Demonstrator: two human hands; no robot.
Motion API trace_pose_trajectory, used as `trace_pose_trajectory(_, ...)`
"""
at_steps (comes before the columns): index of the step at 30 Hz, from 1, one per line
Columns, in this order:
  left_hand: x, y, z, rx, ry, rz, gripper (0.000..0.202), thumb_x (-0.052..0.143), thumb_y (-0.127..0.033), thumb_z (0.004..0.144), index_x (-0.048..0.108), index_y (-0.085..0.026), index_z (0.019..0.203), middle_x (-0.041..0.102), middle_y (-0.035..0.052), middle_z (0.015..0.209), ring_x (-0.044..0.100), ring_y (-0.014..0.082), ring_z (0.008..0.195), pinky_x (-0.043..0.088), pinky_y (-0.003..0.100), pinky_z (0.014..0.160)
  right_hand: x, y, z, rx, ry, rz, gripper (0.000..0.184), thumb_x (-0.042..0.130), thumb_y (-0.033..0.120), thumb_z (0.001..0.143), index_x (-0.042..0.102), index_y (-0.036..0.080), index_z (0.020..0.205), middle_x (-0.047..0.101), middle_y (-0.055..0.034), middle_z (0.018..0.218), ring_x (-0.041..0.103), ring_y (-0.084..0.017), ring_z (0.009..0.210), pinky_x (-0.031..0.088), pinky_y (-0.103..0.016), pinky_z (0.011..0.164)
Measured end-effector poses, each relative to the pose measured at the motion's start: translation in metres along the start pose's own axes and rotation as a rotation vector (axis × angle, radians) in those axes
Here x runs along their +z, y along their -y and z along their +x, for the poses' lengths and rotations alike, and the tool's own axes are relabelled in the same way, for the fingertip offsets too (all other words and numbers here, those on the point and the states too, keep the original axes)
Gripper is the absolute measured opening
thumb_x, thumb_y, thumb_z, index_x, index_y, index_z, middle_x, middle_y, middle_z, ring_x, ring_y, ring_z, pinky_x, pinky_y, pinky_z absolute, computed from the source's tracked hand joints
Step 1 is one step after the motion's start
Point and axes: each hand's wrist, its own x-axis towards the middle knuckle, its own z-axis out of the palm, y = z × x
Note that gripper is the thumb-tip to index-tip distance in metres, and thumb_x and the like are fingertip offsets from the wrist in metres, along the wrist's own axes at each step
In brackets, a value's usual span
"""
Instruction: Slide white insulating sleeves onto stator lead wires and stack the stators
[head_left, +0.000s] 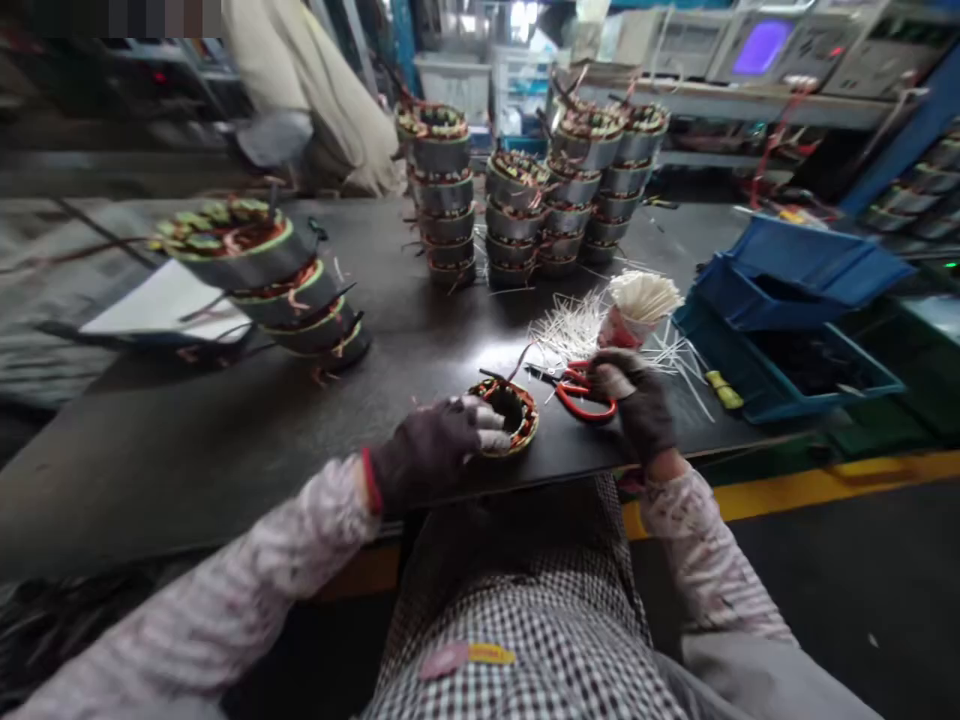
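A small wound stator rests near the front edge of the dark bench, with coils and insulation round its open bore. My left hand, in a dark glove with pale fingertips, grips its left rim, fingers reaching to the bore. Beside it lie red-handled pliers, jaws pointing left. My gloved right hand is closed over the end of their handles; whether it holds them or something thin is hidden. Just behind stands a bundle of white ties in a red holder, with loose white ties strewn around.
Stacked stators stand at the back, and another leaning stack stands at left. Blue bins sit at the right edge, near a yellow-handled tool. Instruments line a shelf behind. A draped beige cloth hangs back left.
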Motion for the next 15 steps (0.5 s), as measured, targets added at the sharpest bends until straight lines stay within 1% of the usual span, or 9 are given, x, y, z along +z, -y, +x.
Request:
trace_pose_trajectory(2, 0.014, -0.012, -0.015, -0.053, -0.12, 0.094, 0.046, 0.058, -0.017, 0.11, 0.085, -0.028, 0.145, 0.082, 0.0101, 0.152, 0.078, 0.0349, 0.141, 0.064, 0.056, 0.12, -0.033, -0.011, 0.023, -0.006, -0.366, -0.014, 0.044, 0.09, 0.055, 0.081, 0.075, 0.023, 0.107, 0.079, -0.0034, 0.096, 0.073, -0.02, 0.08, 0.066, -0.037, 0.075)
trace_pose_trajectory(3, 0.02, -0.016, -0.02, -0.08, -0.175, 0.118, 0.042, 0.06, -0.019, 0.11, 0.084, -0.026, 0.144, 0.08, 0.0115, 0.156, 0.077, 0.0364, 0.144, 0.059, 0.062, 0.127, -0.046, -0.014, 0.039, -0.014, -0.493, -0.044, 0.041, 0.088, 0.05, 0.078, 0.074, 0.023, 0.105, 0.077, -0.0021, 0.093, 0.071, -0.02, 0.078, 0.065, -0.037, 0.075)
trace_pose_trajectory(5, 0.033, -0.019, -0.025, -0.084, -0.278, 0.129, 0.032, 0.062, -0.021, 0.112, 0.085, -0.025, 0.133, 0.084, 0.01, 0.146, 0.082, 0.034, 0.136, 0.044, 0.069, 0.141, -0.064, -0.014, 0.072, -0.022, -0.632, -0.143, 0.035, 0.084, 0.04, 0.076, 0.073, 0.021, 0.104, 0.077, -0.0029, 0.095, 0.072, -0.021, 0.085, 0.068, -0.044, 0.089)
trace_pose_trajectory(7, 0.044, -0.015, -0.023, -0.049, -0.375, 0.135, 0.026, 0.061, -0.017, 0.112, 0.085, -0.026, 0.119, 0.091, 0.0042, 0.124, 0.087, 0.0278, 0.12, 0.031, 0.067, 0.149, -0.069, -0.007, 0.102, -0.016, -0.662, -0.268, 0.029, 0.08, 0.033, 0.079, 0.074, 0.02, 0.104, 0.078, -0.0064, 0.101, 0.074, -0.025, 0.097, 0.064, -0.054, 0.109)
trace_pose_trajectory(8, 0.049, -0.012, -0.021, -0.034, -0.41, 0.136, 0.026, 0.061, -0.015, 0.112, 0.084, -0.027, 0.115, 0.092, 0.0014, 0.115, 0.088, 0.0251, 0.113, 0.03, 0.064, 0.15, -0.068, -0.002, 0.113, -0.016, -0.655, -0.318, 0.025, 0.078, 0.031, 0.08, 0.076, 0.019, 0.102, 0.079, -0.0078, 0.101, 0.074, -0.027, 0.101, 0.061, -0.058, 0.116)
trace_pose_trajectory(10, 0.058, -0.008, -0.014, -0.049, -0.464, 0.129, 0.025, 0.065, -0.013, 0.109, 0.084, -0.029, 0.114, 0.092, -0.0005, 0.111, 0.088, 0.0229, 0.107, 0.035, 0.058, 0.149, -0.062, 0.008, 0.126, -0.031, -0.63, -0.369, 0.016, 0.074, 0.029, 0.084, 0.077, 0.019, 0.096, 0.079, -0.0092, 0.099, 0.074, -0.029, 0.104, 0.058, -0.06, 0.121)
trace_pose_trajectory(12, 0.067, -0.007, -0.009, -0.115, -0.528, 0.082, 0.021, 0.069, -0.016, 0.108, 0.084, -0.031, 0.113, 0.092, -0.0007, 0.111, 0.088, 0.0235, 0.104, 0.042, 0.059, 0.145, -0.057, 0.016, 0.123, -0.06, -0.623, -0.361, 0.014, 0.071, 0.03, 0.088, 0.076, 0.019, 0.096, 0.079, -0.0092, 0.099, 0.075, -0.028, 0.101, 0.061, -0.055, 0.116)
trace_pose_trajectory(13, 0.071, -0.008, -0.007, -0.179, -0.564, 0.045, 0.018, 0.07, -0.02, 0.108, 0.084, -0.031, 0.112, 0.091, -0.0004, 0.111, 0.088, 0.0247, 0.103, 0.045, 0.061, 0.143, -0.054, 0.018, 0.115, -0.08, -0.62, -0.347, 0.016, 0.07, 0.032, 0.092, 0.075, 0.019, 0.1, 0.08, -0.0091, 0.101, 0.075, -0.026, 0.099, 0.065, -0.051, 0.109)
trace_pose_trajectory(15, 0.077, -0.01, -0.003, -0.378, -0.649, -0.048, 0.016, 0.069, -0.028, 0.111, 0.082, -0.032, 0.117, 0.09, 0.0016, 0.113, 0.087, 0.0279, 0.107, 0.054, 0.062, 0.135, -0.047, 0.019, 0.084, -0.157, -0.557, -0.3, 0.022, 0.065, 0.039, 0.102, 0.071, 0.02, 0.111, 0.08, -0.0095, 0.108, 0.076, -0.024, 0.098, 0.068, -0.043, 0.095)
